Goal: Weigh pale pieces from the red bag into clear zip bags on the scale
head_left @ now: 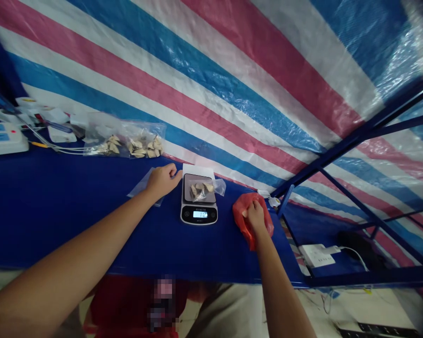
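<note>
Grip (255, 216) closed on red plastic bag (246, 220)

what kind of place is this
It looks like a makeshift weighing and packing station: a digital scale on a blue table, clear plastic bags of pale pieces beside it, and a striped tarp hung behind a blue metal frame.

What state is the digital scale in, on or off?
On: the digital scale has its display lit with a reading, and a clear plastic bag of pale pieces lies on its platform.
</note>
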Demonstrator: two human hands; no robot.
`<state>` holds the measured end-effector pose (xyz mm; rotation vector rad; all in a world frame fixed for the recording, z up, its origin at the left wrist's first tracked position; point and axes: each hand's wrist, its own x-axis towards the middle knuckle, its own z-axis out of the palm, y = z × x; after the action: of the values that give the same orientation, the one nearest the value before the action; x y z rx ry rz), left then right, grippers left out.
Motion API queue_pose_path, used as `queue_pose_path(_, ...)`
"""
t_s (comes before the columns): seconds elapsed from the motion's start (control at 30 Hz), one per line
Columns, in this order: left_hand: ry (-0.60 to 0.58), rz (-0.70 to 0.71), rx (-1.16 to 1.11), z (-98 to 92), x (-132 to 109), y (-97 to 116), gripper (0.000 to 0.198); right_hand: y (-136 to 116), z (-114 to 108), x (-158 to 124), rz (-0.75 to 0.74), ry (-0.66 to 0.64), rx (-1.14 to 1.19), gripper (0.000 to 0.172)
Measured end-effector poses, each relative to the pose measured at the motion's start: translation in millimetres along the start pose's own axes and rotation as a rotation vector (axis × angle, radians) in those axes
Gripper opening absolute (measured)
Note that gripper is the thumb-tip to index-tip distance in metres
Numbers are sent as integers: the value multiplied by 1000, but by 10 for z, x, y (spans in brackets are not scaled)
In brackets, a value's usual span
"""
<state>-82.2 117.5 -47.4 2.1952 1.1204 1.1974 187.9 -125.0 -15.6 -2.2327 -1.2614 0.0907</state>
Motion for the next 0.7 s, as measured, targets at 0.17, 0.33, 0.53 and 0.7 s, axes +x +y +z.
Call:
queue_pose_path(0.17, 38, 0, -56, 16, 30, -27, 39, 51, -194, 204, 221, 260, 72, 46)
queue_pose_path(0.33, 74, 34, -141, 52, 43, -37, 46, -308, -368, -89, 313, 174, 430, 42)
queue_pose_path(0.53, 50, 79, -81, -13, -34, 94, 35, -669, -91, -378, 337, -121, 481, 34)
queue_pose_path(0.7, -8, 69, -54, -41, -64, 127, 12, -606, 277, -355, 153, -250, 56, 23)
